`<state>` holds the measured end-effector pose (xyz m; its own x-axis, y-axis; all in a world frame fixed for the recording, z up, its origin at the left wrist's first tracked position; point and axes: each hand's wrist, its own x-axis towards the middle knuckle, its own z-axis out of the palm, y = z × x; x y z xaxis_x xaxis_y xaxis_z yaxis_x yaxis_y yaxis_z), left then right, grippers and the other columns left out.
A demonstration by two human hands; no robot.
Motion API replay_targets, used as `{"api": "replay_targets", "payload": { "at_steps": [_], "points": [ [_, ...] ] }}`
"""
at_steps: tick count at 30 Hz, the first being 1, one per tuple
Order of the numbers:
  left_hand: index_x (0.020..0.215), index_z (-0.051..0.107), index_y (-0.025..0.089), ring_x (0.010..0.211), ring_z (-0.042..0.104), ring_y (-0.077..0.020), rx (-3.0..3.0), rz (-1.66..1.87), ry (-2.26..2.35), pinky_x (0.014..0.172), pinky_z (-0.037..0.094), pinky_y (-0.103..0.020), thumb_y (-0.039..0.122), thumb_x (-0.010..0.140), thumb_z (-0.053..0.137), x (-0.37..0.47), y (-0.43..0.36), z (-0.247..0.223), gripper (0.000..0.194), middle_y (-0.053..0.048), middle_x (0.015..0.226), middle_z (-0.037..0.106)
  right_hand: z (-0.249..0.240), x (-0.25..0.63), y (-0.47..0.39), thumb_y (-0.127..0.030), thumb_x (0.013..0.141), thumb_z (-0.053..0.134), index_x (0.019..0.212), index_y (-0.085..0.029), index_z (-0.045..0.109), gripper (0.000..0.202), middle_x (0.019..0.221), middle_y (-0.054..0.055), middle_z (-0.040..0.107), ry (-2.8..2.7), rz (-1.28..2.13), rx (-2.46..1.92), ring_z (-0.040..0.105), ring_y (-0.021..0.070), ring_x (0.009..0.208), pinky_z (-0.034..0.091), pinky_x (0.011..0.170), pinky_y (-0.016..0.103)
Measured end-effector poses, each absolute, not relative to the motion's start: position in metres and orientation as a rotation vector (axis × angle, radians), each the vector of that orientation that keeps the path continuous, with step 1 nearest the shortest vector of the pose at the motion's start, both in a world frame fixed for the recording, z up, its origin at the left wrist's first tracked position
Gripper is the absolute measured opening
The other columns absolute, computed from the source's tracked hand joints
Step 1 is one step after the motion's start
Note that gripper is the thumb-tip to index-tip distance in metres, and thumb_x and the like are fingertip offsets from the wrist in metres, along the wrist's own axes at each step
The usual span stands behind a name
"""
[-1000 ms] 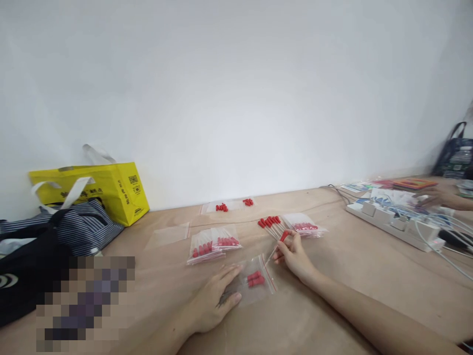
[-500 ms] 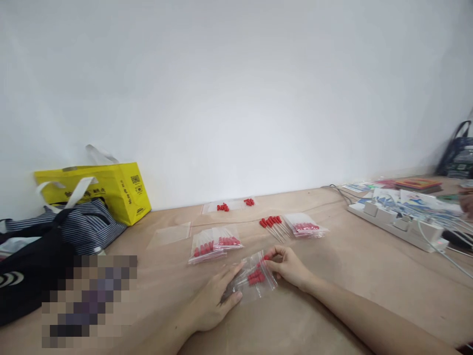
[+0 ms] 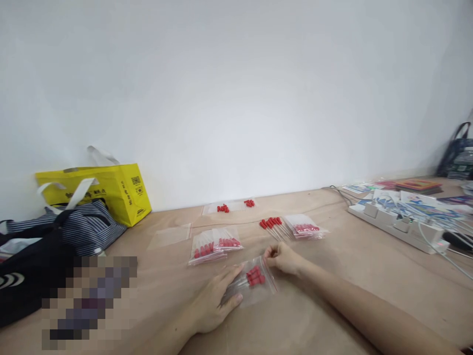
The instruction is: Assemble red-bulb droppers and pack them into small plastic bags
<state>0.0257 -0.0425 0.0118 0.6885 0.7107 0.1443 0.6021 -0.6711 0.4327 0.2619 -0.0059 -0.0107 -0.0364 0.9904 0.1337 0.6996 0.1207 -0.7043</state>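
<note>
A clear zip bag (image 3: 254, 292) lies flat on the table in front of me, holding several red-handled thin metal pieces (image 3: 255, 277). My left hand (image 3: 218, 298) rests over the bag's left end, fingers stretched out and thumb spread away from them. At the far right corner, by the zip strip, my right hand (image 3: 279, 257) is closed in a pinch on the bag's edge. Just beyond are filled zip bags (image 3: 205, 250), loose red-handled pieces (image 3: 273, 227) in a row, and a stack of filled bags (image 3: 305, 227).
An unfilled clear bag (image 3: 172, 235) lies left of the filled ones. More red-handled pieces (image 3: 223, 208) lie by the wall. A yellow bag (image 3: 125, 192) and a striped bag (image 3: 88, 224) stand left. A power strip (image 3: 395, 229) with cables is at right, before printed sheets (image 3: 417, 199).
The red piece near my right fingertips now lies beside the others inside the bag. My right hand has shifted slightly to the bag's far corner; my left hand has stayed put.
</note>
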Motion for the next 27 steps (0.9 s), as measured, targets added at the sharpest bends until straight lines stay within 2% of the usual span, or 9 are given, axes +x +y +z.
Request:
{"api": "replay_targets", "payload": {
  "at_steps": [3, 7, 14, 18, 21, 25, 27],
  "points": [
    [0.131, 0.027, 0.029, 0.121, 0.035, -0.0239, 2.545, 0.385, 1.056, 0.100, 0.029, -0.043, 0.036, 0.082, 0.044, 0.026, -0.043, 0.014, 0.052, -0.002, 0.133, 0.039, 0.002, 0.275, 0.013, -0.012, 0.066, 0.053, 0.074, -0.016, 0.062, 0.012, 0.074, 0.001, 0.063, -1.775, 0.441, -1.721, 0.055, 0.0114, 0.067, 0.039, 0.057, 0.019],
    [0.131, 0.028, 0.028, 0.121, 0.034, -0.0241, 2.526, 0.351, 1.077, 0.100, 0.028, -0.044, 0.037, 0.082, 0.044, 0.027, -0.045, 0.017, 0.052, -0.003, 0.134, 0.038, 0.012, 0.276, 0.039, -0.020, 0.072, 0.048, 0.079, -0.019, 0.063, 0.016, 0.098, 0.008, 0.059, -1.712, 0.238, -1.899, 0.053, 0.0196, 0.090, 0.038, 0.069, 0.027],
    [0.130, 0.031, 0.030, 0.120, 0.035, -0.0239, 2.493, 0.385, 1.063, 0.100, 0.030, -0.043, 0.036, 0.081, 0.046, 0.026, -0.045, 0.018, 0.052, -0.001, 0.133, 0.039, 0.006, 0.254, 0.065, -0.021, 0.076, 0.046, 0.084, -0.013, 0.062, 0.020, 0.099, 0.017, 0.058, -1.667, 0.157, -2.039, 0.052, 0.0251, 0.097, 0.036, 0.077, 0.033],
    [0.130, 0.031, 0.029, 0.120, 0.036, -0.0228, 2.513, 0.389, 1.032, 0.100, 0.030, -0.041, 0.036, 0.081, 0.046, 0.025, -0.043, 0.017, 0.052, -0.002, 0.133, 0.039, 0.007, 0.255, 0.062, -0.022, 0.077, 0.046, 0.088, -0.012, 0.058, 0.019, 0.094, 0.017, 0.059, -1.696, 0.187, -1.942, 0.055, 0.0233, 0.090, 0.038, 0.074, 0.032],
    [0.130, 0.031, 0.030, 0.120, 0.035, -0.0228, 2.505, 0.395, 1.037, 0.100, 0.030, -0.041, 0.036, 0.081, 0.046, 0.025, -0.043, 0.015, 0.051, -0.001, 0.133, 0.039, 0.010, 0.266, 0.048, -0.023, 0.081, 0.041, 0.097, -0.013, 0.050, 0.021, 0.085, 0.010, 0.060, -1.723, 0.219, -1.807, 0.056, 0.0182, 0.081, 0.041, 0.068, 0.028],
    [0.130, 0.031, 0.029, 0.122, 0.032, -0.0234, 2.493, 0.388, 1.098, 0.101, 0.027, -0.043, 0.040, 0.083, 0.043, 0.026, -0.043, 0.015, 0.049, -0.002, 0.134, 0.038, 0.007, 0.283, 0.013, -0.026, 0.081, 0.041, 0.122, -0.017, 0.023, 0.045, 0.072, -0.001, 0.052, -1.550, 0.515, -1.377, 0.054, 0.0129, 0.060, 0.042, 0.053, 0.024],
    [0.130, 0.031, 0.029, 0.123, 0.032, -0.0230, 2.494, 0.409, 1.106, 0.102, 0.026, -0.044, 0.040, 0.085, 0.039, 0.027, -0.044, 0.015, 0.047, -0.001, 0.135, 0.037, 0.002, 0.286, -0.005, -0.031, 0.079, 0.043, 0.124, -0.022, 0.016, 0.053, 0.070, -0.004, 0.049, -1.414, 0.755, -1.195, 0.050, 0.0102, 0.046, 0.040, 0.043, 0.023]
  ]
}}
